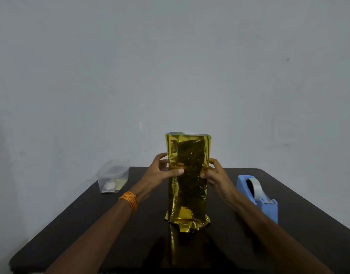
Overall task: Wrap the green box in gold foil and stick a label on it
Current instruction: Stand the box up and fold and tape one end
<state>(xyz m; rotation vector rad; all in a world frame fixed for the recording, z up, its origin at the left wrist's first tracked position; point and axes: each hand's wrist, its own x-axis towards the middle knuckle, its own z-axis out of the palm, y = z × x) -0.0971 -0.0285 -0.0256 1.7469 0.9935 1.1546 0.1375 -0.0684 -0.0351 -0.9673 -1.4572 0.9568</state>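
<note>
Your bench [111, 234], three items.
Wrapped box [188, 184] upright at centre; tub [113, 177] far left behind it; tape dispenser [257, 196] to its right.

Clear tub [113, 176], blue tape dispenser [257, 196], dark table [91, 224]

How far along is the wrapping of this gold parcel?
Done: gold foil stands wrapped as an upright tube; no green shows. In hand: the left hand and right hand pinch it at mid-height. Left: its top end stands open, its bottom is only crumpled, and no label shows.
</note>
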